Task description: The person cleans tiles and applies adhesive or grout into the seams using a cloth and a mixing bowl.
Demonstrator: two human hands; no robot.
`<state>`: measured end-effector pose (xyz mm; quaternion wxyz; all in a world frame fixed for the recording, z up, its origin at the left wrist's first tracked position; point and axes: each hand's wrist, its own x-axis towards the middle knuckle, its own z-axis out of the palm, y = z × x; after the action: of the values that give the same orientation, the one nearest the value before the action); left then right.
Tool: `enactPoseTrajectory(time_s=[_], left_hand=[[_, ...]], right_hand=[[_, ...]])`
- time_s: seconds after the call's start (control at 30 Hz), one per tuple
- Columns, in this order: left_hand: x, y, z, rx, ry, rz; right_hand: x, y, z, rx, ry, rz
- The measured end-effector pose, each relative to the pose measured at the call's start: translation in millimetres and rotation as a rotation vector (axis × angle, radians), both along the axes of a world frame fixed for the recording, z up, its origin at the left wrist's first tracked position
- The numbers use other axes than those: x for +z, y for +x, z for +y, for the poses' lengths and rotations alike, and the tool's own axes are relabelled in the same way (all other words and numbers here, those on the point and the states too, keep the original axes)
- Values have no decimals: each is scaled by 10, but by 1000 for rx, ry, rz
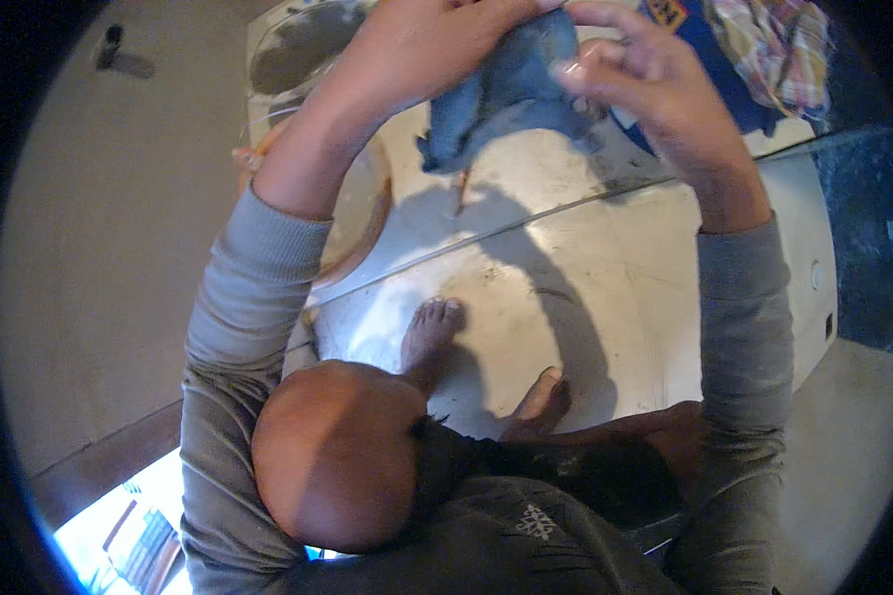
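Note:
A damp-looking blue-grey cloth (506, 94) hangs at the top of the head view, over a pale surface. My left hand (422, 50) is closed on its upper edge, with the fingertips partly cut off by the frame. On the cloth's right side, my right hand (655, 84) has its fingers curled, and the thumb and index finger meet the cloth. A round basin with a brownish rim (379, 203) stands below my left wrist, partly hidden by the forearm. Beneath the cloth's lower edge is a small thin brownish thing (461, 190).
A round vessel with a dark inside (303, 50) stands at the upper left. Plaid cloth (779, 50) and a dark blue item (719, 74) lie at the upper right. My bare feet (435, 327) rest on the pale surface (645, 297), which a seam crosses. A brown wall (119, 248) rises left.

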<state>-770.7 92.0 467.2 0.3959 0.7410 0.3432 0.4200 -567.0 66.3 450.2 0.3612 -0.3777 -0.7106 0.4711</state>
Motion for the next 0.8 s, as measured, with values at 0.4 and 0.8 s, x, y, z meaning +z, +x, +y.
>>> enactPoseTrajectory(time_s=[0.4,0.8], left_hand=[[-457,142,-11,-100,-88,230],[-521,-187,-638,-85,-410,409]], right_hand=[[-566,1115,37,-269,-89,-414],[-2121,1435,90,-193,-86,-1237]])
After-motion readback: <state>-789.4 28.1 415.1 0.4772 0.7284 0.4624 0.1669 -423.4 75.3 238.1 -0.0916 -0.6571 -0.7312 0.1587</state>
